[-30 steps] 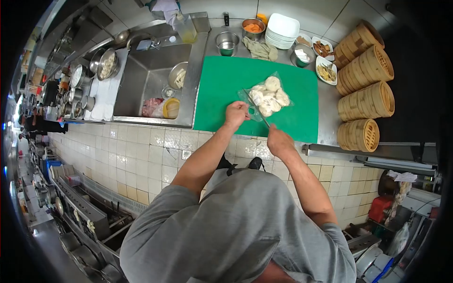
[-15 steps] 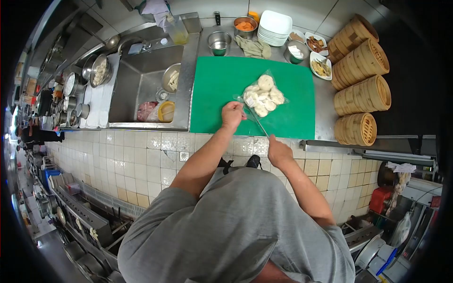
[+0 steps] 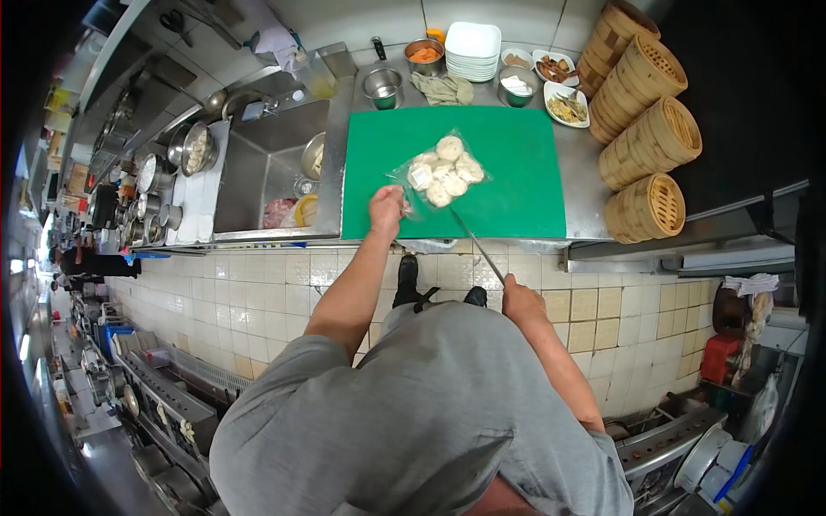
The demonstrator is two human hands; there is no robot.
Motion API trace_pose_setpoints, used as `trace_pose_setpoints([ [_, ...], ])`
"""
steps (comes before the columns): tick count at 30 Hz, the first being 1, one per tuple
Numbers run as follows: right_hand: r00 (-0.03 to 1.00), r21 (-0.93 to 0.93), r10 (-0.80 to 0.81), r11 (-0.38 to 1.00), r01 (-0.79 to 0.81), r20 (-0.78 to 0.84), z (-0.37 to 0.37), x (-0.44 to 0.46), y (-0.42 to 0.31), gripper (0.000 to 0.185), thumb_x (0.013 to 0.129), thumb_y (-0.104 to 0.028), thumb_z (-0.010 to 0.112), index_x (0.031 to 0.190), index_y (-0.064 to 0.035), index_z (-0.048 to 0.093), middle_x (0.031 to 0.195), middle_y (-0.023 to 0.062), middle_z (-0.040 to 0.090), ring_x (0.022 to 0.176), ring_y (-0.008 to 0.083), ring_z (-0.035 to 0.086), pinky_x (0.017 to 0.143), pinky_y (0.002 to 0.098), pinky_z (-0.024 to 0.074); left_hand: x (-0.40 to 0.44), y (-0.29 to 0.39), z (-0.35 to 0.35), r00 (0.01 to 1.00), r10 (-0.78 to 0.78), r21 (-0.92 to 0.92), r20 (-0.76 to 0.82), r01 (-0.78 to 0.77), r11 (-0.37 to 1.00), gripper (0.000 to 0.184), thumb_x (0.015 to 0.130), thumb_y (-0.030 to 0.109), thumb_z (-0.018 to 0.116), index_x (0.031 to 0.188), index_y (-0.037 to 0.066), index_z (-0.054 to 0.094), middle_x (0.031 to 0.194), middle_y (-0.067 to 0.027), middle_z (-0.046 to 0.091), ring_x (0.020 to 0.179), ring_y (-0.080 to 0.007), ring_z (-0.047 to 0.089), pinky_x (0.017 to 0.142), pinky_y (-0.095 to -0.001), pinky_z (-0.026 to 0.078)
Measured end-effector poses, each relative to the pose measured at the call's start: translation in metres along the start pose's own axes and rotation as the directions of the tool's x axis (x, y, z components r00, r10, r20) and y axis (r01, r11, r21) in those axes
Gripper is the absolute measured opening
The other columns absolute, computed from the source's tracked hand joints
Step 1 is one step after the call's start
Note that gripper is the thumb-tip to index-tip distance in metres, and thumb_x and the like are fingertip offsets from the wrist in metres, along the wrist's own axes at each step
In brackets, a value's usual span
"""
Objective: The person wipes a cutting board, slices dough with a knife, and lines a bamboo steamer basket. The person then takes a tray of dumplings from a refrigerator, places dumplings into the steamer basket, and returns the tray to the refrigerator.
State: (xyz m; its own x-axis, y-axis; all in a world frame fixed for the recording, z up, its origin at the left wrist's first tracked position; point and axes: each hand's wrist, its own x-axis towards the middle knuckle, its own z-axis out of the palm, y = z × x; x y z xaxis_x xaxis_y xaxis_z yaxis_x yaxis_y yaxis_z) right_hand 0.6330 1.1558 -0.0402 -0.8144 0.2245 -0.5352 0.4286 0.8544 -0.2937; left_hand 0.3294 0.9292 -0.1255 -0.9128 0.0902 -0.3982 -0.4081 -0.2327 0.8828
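A clear plastic bag of white buns (image 3: 447,170) lies on the green cutting board (image 3: 525,193). My left hand (image 3: 386,211) is closed on the bag's loose end, left of the buns. Held in my right hand (image 3: 522,301) is a long thin knife (image 3: 480,247). Its blade points up and left, over the board's front edge, with the tip close to the lower side of the bag. Most of the knife's handle is hidden in my fingers.
Left of the board is a steel sink (image 3: 267,163) holding a bowl and packed meat. Behind the board stand stacked white plates (image 3: 472,52), a folded cloth (image 3: 442,89) and metal bowls. Bamboo steamers (image 3: 650,142) line the right side, beside small food dishes (image 3: 566,107).
My right hand has drawn the knife back toward my body and right, away from the bag's end. My left hand still grips the plastic, now farther from the knife.
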Motion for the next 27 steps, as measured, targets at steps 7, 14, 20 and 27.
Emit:
trace_pose_setpoints([
  [7, 0.973, 0.133, -0.178, 0.971, 0.198, -0.146, 0.005, -0.017, 0.005, 0.020, 0.103, -0.023, 0.051, 0.111, -0.0039, 0.050, 0.077, 0.0259, 0.069, 0.075, 0.0495, 0.068, 0.071, 0.0615, 0.0522, -0.007, 0.003, -0.022, 0.999, 0.046, 0.384, -0.011, -0.038, 0.922, 0.010, 0.101, 0.011, 0.065, 0.101, 0.001, 0.065, 0.080, -0.0068, 0.068, 0.061, -0.0161, 0.065, 0.052, -0.0327, 0.054],
  [14, 0.956, 0.108, -0.247, 0.958, 0.266, -0.158, -0.009, 0.051, -0.087, 0.020, 0.102, -0.020, 0.051, 0.111, -0.0021, 0.051, 0.081, 0.0271, 0.071, 0.077, 0.0490, 0.070, 0.072, 0.0621, 0.0528, -0.006, 0.007, -0.029, 0.993, 0.078, 0.499, 0.085, -0.110, 0.860, 0.010, 0.101, 0.007, 0.063, 0.105, -0.001, 0.065, 0.080, -0.0085, 0.069, 0.059, -0.0169, 0.065, 0.051, -0.0342, 0.054],
  [20, 0.985, 0.031, -0.171, 0.985, 0.172, -0.032, -0.011, 0.088, -0.126, 0.022, 0.097, -0.009, 0.048, 0.116, 0.0019, 0.050, 0.094, 0.0309, 0.072, 0.090, 0.0496, 0.072, 0.081, 0.0602, 0.0545, -0.009, 0.012, -0.033, 0.993, 0.015, 0.458, 0.116, -0.067, 0.886, 0.015, 0.101, 0.009, 0.063, 0.110, -0.002, 0.067, 0.083, -0.0074, 0.069, 0.059, -0.0160, 0.065, 0.050, -0.0330, 0.054],
  [27, 0.992, 0.036, -0.118, 0.993, 0.116, 0.051, -0.032, 0.130, -0.170, 0.028, 0.098, -0.008, 0.044, 0.122, 0.0036, 0.051, 0.114, 0.0336, 0.070, 0.107, 0.0481, 0.070, 0.093, 0.0574, 0.0538, -0.011, 0.024, -0.043, 0.964, -0.055, 0.520, 0.260, -0.092, 0.849, 0.018, 0.102, 0.013, 0.066, 0.111, -0.002, 0.068, 0.085, -0.0057, 0.068, 0.061, -0.0126, 0.063, 0.054, -0.0300, 0.055],
])
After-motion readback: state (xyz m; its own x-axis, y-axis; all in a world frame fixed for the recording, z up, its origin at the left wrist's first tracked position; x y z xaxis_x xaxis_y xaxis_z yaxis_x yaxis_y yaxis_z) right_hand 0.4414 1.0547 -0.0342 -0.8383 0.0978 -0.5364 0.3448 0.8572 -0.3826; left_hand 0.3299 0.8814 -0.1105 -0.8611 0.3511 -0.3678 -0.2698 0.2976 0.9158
